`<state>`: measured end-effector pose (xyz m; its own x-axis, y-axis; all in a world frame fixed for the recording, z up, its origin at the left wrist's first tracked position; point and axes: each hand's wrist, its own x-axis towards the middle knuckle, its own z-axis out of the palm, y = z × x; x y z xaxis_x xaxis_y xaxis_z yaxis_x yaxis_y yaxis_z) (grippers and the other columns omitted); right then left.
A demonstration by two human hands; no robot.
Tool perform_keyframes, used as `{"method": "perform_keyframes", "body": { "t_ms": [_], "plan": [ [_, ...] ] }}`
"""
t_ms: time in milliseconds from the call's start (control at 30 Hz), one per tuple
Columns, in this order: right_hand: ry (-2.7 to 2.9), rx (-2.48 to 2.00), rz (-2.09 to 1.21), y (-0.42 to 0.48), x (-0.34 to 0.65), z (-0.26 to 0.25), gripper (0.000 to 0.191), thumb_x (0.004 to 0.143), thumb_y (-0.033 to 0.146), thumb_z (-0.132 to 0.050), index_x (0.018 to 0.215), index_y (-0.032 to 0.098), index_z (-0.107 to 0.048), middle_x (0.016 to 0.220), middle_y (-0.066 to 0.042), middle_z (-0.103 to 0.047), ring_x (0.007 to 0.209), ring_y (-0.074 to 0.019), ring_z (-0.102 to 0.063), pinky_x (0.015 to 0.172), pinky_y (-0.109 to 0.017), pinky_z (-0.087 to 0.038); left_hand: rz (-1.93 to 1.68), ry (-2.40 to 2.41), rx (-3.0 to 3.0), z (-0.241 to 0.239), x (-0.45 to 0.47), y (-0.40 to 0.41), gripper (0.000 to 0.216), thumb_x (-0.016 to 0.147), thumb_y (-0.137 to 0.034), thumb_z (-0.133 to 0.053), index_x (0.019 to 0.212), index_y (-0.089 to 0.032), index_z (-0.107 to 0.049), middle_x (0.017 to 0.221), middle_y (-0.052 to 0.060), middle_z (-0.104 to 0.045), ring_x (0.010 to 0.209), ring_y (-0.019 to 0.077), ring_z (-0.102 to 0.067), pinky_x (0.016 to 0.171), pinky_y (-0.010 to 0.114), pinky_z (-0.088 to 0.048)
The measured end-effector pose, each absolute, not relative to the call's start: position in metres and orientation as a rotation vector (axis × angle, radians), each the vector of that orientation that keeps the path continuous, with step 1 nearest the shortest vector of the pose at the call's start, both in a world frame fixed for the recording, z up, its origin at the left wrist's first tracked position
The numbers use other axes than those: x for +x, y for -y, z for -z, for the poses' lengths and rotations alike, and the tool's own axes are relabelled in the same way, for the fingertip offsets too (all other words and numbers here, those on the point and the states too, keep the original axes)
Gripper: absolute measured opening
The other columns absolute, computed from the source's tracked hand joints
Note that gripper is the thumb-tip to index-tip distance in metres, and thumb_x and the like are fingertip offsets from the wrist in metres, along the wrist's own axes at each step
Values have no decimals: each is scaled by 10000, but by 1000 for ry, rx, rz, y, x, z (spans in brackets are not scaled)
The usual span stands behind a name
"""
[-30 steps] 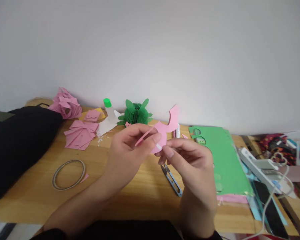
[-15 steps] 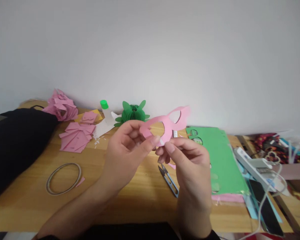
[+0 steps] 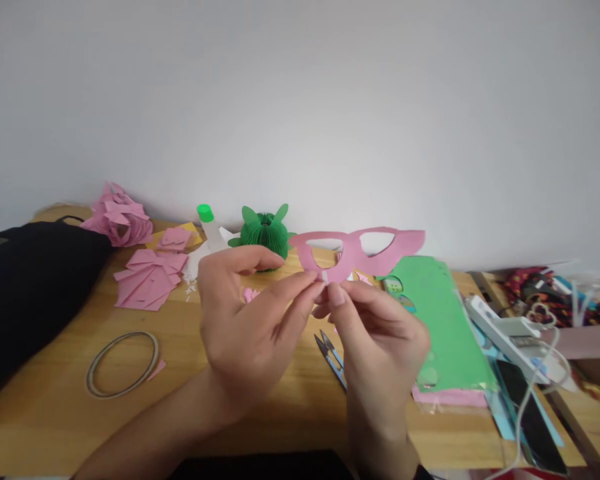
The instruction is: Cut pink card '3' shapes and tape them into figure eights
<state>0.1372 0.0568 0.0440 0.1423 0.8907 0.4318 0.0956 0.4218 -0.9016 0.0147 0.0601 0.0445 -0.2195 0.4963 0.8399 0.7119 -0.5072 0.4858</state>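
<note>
A pair of pink paper glasses [image 3: 351, 255] with two cut-out lens holes is held up in front of me, its long side facing me. A small white strip [image 3: 324, 275] sits on the lower rim of its left lens. My left hand [image 3: 255, 327] is closed, thumb and finger pinching at the bottom of that rim by the strip. Right beside it, my right hand [image 3: 383, 340] pinches the same spot with thumb and fingertips. The fingertips hide whatever lies just under the strip. Below the hands, blue-handled thread snips [image 3: 336, 367] lie on the wooden table [image 3: 280, 420].
At the back stand a glue stick [image 3: 211, 232] with a green cap and a green pleated paper figure [image 3: 265, 237]. Folded pink paper [image 3: 147, 280] and a ring [image 3: 91, 373] lie left, near black cloth [image 3: 40, 280]. Green sheets [image 3: 450, 333], a power strip [image 3: 505, 340] and a phone [image 3: 530, 413] lie right.
The glasses have turned from tilted to nearly level and face me more fully. My left fingers have shifted from the lens rim's side to its bottom edge, beside the right thumb.
</note>
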Motion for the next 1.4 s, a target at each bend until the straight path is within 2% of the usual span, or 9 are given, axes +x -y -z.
{"method": "perform_keyframes", "body": {
  "t_ms": [100,267,467,600,700,1133,1400],
  "plan": [
    [1367,-1006,-649,-55,137,-45,154,855,125,-684,857,262,-754,722,24,-725,606,-120,-643,562,-259,-551,1712,1448,-1852,-46,13,-60,167,836,-194,-725,952,-313,-751,944,56,-594,869,219,-592,753,408,-496],
    [1466,-1025,-426,-53,137,-45,179,856,103,-674,913,264,-727,739,26,-721,609,-121,-625,563,-265,-533,1614,1417,-1869,-47,12,-58,140,849,-204,-715,961,-280,-751,946,56,-620,867,210,-589,741,382,-508],
    [1551,-1090,-210,-49,136,-47,186,845,95,-678,916,266,-694,698,30,-712,563,-135,-629,541,-283,-532,1601,1440,-1902,-49,13,-56,195,865,-212,-682,990,-346,-750,938,62,-652,862,233,-586,711,408,-523],
    [1579,-1082,-173,-48,135,-49,234,838,64,-671,934,277,-686,800,17,-767,623,-157,-686,577,-303,-559,1614,1442,-1888,-49,13,-55,186,865,-207,-681,977,-336,-755,928,59,-662,848,229,-586,644,379,-507],
    [1600,-1057,-150,-48,137,-48,259,834,54,-675,962,279,-680,851,14,-781,659,-162,-708,601,-307,-573,1612,1447,-1883,-50,13,-55,168,868,-202,-673,951,-318,-763,924,56,-661,838,222,-586,649,372,-500],
    [1617,-1039,-118,-49,138,-46,265,838,57,-676,981,280,-673,818,23,-769,631,-140,-689,590,-284,-574,1619,1452,-1908,-50,12,-54,157,878,-194,-661,950,-294,-758,937,61,-641,859,218,-594,695,388,-521],
    [1608,-980,36,-54,137,-47,117,842,86,-673,889,192,-690,690,34,-718,537,-106,-633,512,-236,-528,1557,1424,-1942,-47,10,-53,179,920,-160,-607,1009,-270,-717,979,58,-616,890,218,-588,678,388,-484]
  ]
}}
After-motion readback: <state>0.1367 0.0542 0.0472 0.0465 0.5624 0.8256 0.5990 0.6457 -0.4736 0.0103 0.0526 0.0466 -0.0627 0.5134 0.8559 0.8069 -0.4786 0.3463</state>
